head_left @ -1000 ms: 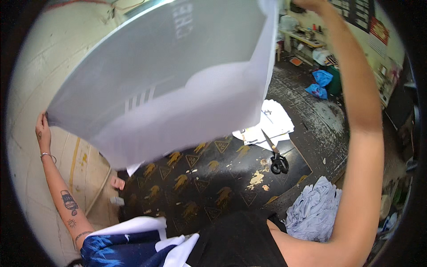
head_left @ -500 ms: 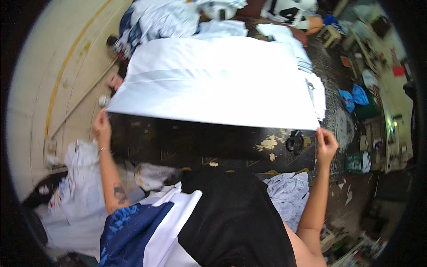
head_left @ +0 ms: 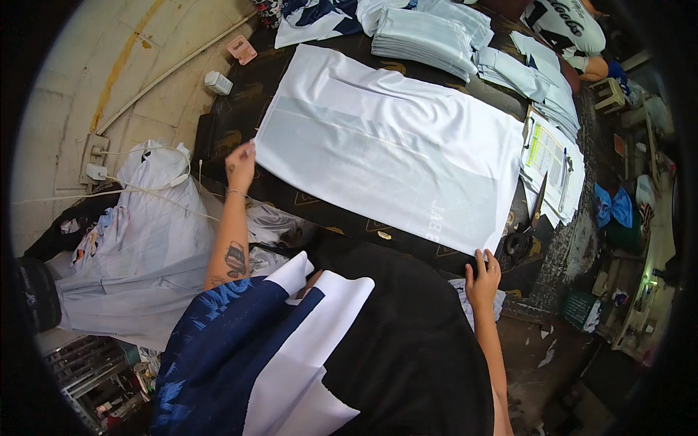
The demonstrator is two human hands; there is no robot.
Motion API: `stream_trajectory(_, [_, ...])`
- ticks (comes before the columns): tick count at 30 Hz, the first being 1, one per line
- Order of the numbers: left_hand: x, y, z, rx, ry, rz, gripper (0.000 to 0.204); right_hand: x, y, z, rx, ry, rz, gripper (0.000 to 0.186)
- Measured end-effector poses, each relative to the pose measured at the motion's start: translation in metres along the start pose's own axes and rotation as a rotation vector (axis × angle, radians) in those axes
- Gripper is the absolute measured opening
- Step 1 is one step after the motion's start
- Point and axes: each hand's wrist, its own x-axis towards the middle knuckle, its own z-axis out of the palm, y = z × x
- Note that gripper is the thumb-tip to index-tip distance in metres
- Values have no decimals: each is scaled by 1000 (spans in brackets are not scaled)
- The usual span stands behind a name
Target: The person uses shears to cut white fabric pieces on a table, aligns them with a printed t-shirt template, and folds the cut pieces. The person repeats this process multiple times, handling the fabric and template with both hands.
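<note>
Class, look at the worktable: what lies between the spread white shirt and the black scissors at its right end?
In the head view, only bare dark tabletop separates the white shirt from the scissors. The paper stack lies further on, behind the scissors' blades.

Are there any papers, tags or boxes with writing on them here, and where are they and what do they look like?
Paper form: right table edge, white sheet with yellow-green stripe.
Pink tag: top left table corner, small flat rectangle.
White box: just below the tag, small block.
White cloth: spread on the table, pale lettering near the right hand.
</note>
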Motion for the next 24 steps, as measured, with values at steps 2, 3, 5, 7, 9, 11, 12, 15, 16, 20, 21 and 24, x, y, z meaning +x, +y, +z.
stream_trajectory(2, [15,8,-9,-302,53,280,28,2,-4,-1,22,-22,23,55])
stream_trajectory(3, [20,7,-12,-328,103,279,28,4,-5,0,42,-53,28,55])
stream_trajectory(5, [22,-6,-15,-265,58,-59,29,6,-8,-1,52,-75,38,57])
stream_trajectory(7, [15,-27,-12,-280,-48,-282,31,7,-11,0,27,-48,66,59])
stream_trajectory(9, [4,-44,-4,-259,-25,-239,35,8,-14,0,66,-1,93,61])
stream_trajectory(11, [-11,-52,6,48,90,-171,43,6,-14,0,-4,-66,44,62])
stream_trajectory(12, [-20,-52,12,292,213,-73,46,4,-14,0,-41,-75,6,63])
stream_trajectory(15, [-46,-41,26,701,99,0,60,2,-10,-1,-7,-36,-18,63])
stream_trajectory(16, [-52,-36,28,844,-11,-37,65,3,-9,-2,14,-18,-34,63])
stream_trajectory(20, [-64,-24,32,921,192,-64,74,12,-10,-6,-139,-163,84,63])
stream_trajectory(21, [-65,-24,33,850,292,80,75,16,-13,-7,-26,-45,44,60])
stream_trajectory(24, [-62,-22,40,568,115,320,76,26,-21,-10,8,-28,-95,58])
